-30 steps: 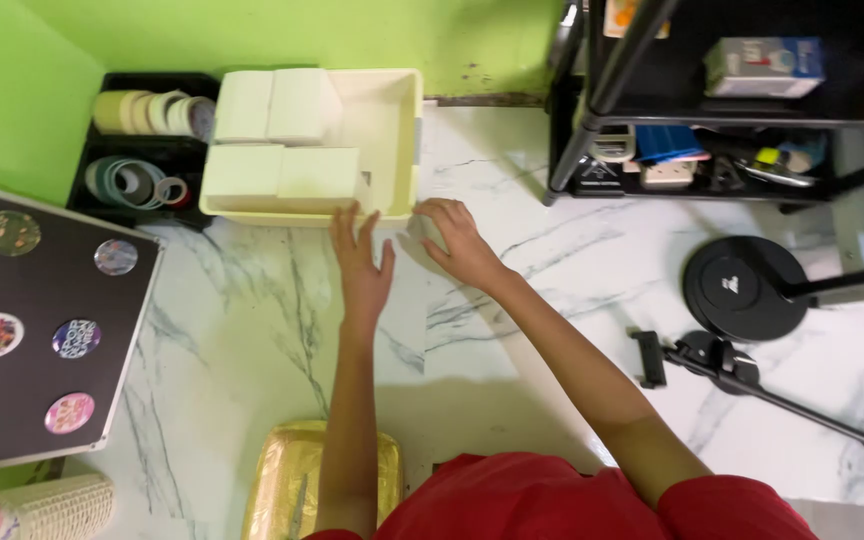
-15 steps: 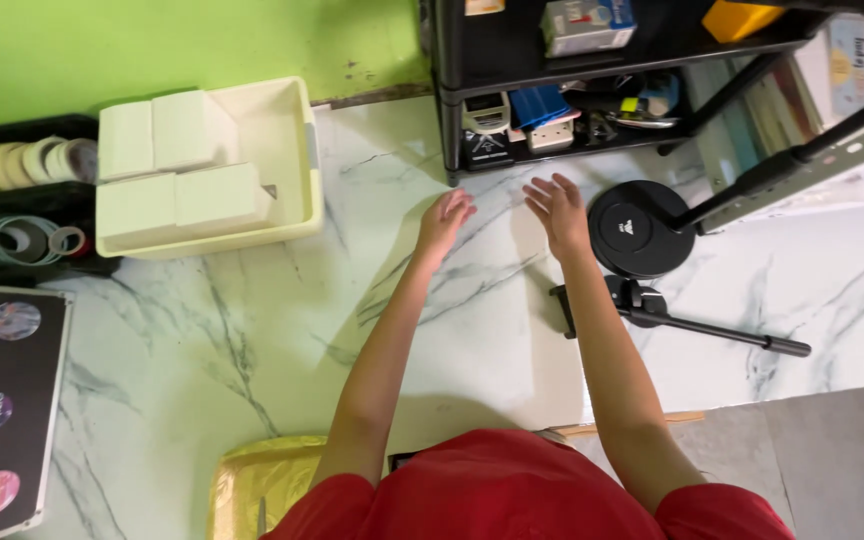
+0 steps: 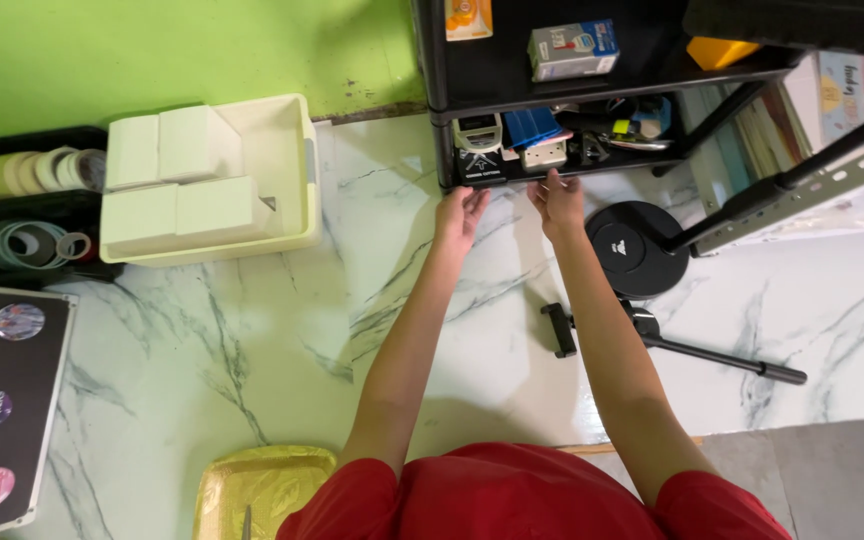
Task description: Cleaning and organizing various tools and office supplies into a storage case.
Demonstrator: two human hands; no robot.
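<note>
left hand (image 3: 460,212) at the black shelf's (image 3: 592,165) lower edge, fingers loosely spread, holding nothing | right hand (image 3: 556,200) likewise, empty | small dark box (image 3: 479,170) lies just ahead of the left fingers, nearer that hand | white card (image 3: 544,153) just ahead of right

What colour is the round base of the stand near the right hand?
Black; the round base shows plainly in the head view, just beside the right hand.

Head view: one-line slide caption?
Both bare hands, left hand and right hand, reach to the black shelf's cluttered bottom level on a marble floor.
</note>
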